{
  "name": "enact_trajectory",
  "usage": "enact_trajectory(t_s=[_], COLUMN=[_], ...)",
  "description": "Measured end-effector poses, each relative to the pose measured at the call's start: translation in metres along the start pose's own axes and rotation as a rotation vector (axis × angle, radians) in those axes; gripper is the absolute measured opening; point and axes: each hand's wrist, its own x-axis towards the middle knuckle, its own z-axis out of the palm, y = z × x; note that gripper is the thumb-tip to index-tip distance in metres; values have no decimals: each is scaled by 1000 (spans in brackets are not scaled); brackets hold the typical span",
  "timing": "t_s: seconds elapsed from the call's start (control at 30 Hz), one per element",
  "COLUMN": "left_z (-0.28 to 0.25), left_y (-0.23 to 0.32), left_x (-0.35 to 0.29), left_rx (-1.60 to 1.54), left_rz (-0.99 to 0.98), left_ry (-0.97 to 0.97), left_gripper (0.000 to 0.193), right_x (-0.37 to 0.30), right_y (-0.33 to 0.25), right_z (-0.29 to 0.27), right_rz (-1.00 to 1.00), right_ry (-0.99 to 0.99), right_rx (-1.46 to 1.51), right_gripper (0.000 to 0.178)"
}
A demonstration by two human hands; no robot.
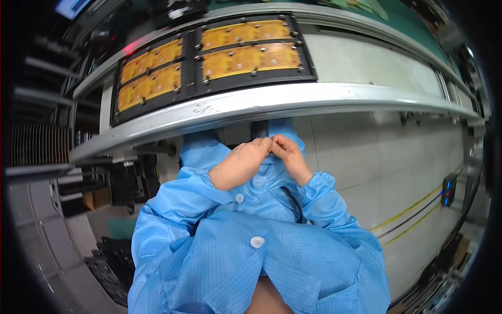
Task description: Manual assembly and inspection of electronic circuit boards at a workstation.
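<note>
My left hand (239, 163) and my right hand (293, 158) meet in front of my lap, their fingertips pressed together. Both have curled, pinching fingers. Anything between the fingertips is too small or hidden to make out. Blue gridded sleeves cover my forearms. Beyond the hands, apart from them, runs the conveyor's silver front rail (293, 97). Behind that rail lies a black tray (191, 68) holding several orange-yellow panels (251, 58) fixed by small clips.
A pale conveyor surface (374, 65) extends right of the tray. At the left stand a slotted rack (39, 144) and dark shelving. Tiled floor (345, 141) with yellow line markings (405, 212) lies to the right, near a black device with blue lights (448, 189).
</note>
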Motion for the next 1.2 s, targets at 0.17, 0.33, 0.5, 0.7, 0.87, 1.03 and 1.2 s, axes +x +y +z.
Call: enact_trajectory(t_s=[0.17, 0.33, 0.5, 0.7, 0.87, 1.03, 1.2], left_z=[26, 87, 36, 36, 105, 133, 125], left_y=[17, -1, 41, 47, 15, -2, -54], left_x=[75, 127, 146, 134, 133, 128, 118], left_rx=[-338, -282, -48, 115, -181, -508, -853], left_rz=[-25, -5, 248, 318, 41, -192, -285], left_ry=[10, 77, 134, 165, 131, 98, -68], left_gripper=[14, 17, 21, 14, 10, 13, 15], right_x=[-10, -8, 22, 6, -27, -49, -13], right_y=[-30, 0, -51, -52, -10, 9, 38], right_z=[-54, -112, -95, -102, -117, -85, -71], right_rz=[-32, -22, -490, -636, -525, -495, -419], right_ry=[180, 368, 372, 411, 819, 569, 614], right_rx=[152, 402, 303, -44, -690, -998, -549], right_gripper=[17, 15, 16, 16, 51, 66, 53])
